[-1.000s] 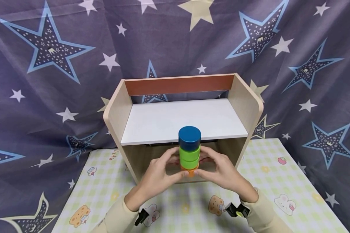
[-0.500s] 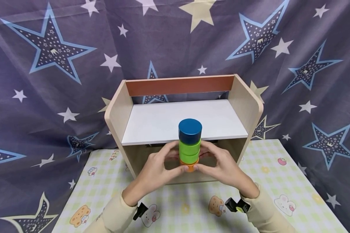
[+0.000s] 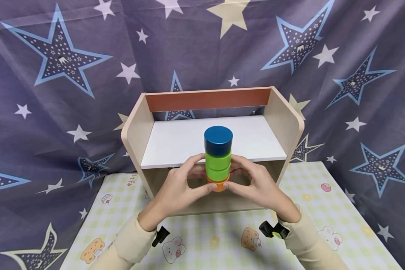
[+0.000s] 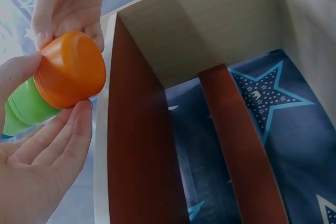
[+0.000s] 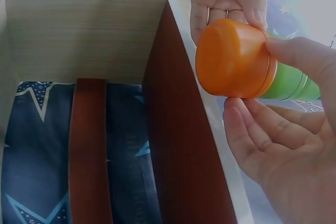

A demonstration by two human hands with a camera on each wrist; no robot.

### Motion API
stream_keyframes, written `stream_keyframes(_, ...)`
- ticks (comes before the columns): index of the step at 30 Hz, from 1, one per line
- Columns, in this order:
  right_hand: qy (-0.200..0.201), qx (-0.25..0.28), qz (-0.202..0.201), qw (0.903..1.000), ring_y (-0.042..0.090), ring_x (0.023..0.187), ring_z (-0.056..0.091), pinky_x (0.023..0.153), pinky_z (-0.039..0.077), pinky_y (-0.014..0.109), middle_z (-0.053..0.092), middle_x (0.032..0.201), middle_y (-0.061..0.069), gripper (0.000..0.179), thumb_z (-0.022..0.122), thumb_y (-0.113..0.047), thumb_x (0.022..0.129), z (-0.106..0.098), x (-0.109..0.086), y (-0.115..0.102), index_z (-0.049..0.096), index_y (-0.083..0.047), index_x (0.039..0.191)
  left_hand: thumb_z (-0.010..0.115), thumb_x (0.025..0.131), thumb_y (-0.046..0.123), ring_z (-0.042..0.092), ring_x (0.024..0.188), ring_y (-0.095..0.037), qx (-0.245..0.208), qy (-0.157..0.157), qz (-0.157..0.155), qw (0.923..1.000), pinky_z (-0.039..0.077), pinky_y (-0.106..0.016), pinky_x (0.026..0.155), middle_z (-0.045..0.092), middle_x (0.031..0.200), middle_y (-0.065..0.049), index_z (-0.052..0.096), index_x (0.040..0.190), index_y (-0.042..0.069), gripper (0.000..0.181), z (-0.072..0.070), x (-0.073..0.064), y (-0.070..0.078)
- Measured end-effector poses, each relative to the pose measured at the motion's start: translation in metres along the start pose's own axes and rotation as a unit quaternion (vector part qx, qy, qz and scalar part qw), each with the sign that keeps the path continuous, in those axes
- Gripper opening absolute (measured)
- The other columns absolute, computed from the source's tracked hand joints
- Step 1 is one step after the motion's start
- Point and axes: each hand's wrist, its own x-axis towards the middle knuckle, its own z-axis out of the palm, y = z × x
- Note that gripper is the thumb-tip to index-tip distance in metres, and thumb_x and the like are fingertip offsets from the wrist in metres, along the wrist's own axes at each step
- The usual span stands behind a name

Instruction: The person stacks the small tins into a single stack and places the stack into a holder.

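In the head view, an upright cylinder (image 3: 218, 161) in stacked sections has a dark blue top, a green ringed middle and an orange base. My left hand (image 3: 177, 189) holds it from the left, and my right hand (image 3: 259, 183) from the right. Both thumbs press the near side of the orange base, while the other fingers curve behind, partly hidden. The wrist views show the rounded orange end (image 4: 73, 69) from below, with fingertips of both hands against it. In the head view the cylinder overlaps the front edge of the white shelf board (image 3: 175, 138).
A small wooden shelf unit (image 3: 136, 129) with tall side panels and a reddish-brown back rail (image 3: 207, 99) stands on the table. Its lower compartment opens toward me. A checked tablecloth (image 3: 195, 243) covers the table; a star-patterned curtain (image 3: 202, 45) hangs behind.
Both hands have raised the cylinder, which now stands higher in the head view, its blue top overlapping the white shelf board more. The grip looks the same, and the shelf unit stays put.
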Motion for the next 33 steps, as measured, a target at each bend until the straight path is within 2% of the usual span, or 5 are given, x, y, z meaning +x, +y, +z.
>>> stream_keyframes(6, 0.007, 0.007, 0.007, 0.9999, 0.02, 0.101, 0.067, 0.086, 0.057, 0.034, 0.069, 0.119, 0.004, 0.069, 0.081, 0.0, 0.084, -0.006, 0.01, -0.003, 0.05, -0.009, 0.145, 0.084, 0.084, 0.024, 0.069, 0.097, -0.009, -0.016, 0.004, -0.007, 0.9998, 0.058, -0.04, 0.085, 0.072, 0.115, 0.002, 0.043, 0.148, 0.017, 0.076, -0.005, 0.01, 0.003)
stream_keyframes(13, 0.011, 0.03, 0.019, 0.9993, 0.022, 0.104, 0.065, 0.09, 0.056, 0.039, 0.068, 0.119, 0.003, 0.067, 0.079, 0.002, 0.085, -0.01, 0.017, -0.004, 0.051, -0.01, 0.145, 0.085, 0.084, 0.026, 0.068, 0.099, -0.008, -0.018, 0.011, -0.017, 0.9996, 0.057, -0.032, 0.088, 0.072, 0.114, 0.004, 0.044, 0.148, 0.019, 0.076, -0.009, 0.019, 0.004)
stream_keyframes(20, 0.016, 0.037, 0.013, 0.9991, 0.023, 0.105, 0.065, 0.089, 0.056, 0.04, 0.068, 0.119, 0.005, 0.065, 0.077, 0.005, 0.085, -0.012, 0.023, -0.001, 0.051, -0.008, 0.144, 0.084, 0.084, 0.03, 0.068, 0.102, -0.007, -0.019, 0.011, -0.021, 0.9995, 0.056, -0.033, 0.089, 0.071, 0.115, 0.006, 0.043, 0.148, 0.02, 0.077, -0.011, 0.026, 0.002)
stream_keyframes(33, 0.029, 0.033, 0.03, 0.9986, 0.021, 0.107, 0.064, 0.089, 0.056, 0.037, 0.067, 0.12, 0.005, 0.063, 0.077, 0.002, 0.087, -0.014, 0.034, 0.004, 0.051, -0.007, 0.143, 0.085, 0.083, 0.028, 0.069, 0.099, -0.009, -0.04, 0.025, -0.042, 0.998, 0.059, -0.032, 0.081, 0.072, 0.113, 0.004, 0.046, 0.147, 0.021, 0.075, -0.011, 0.038, -0.006)
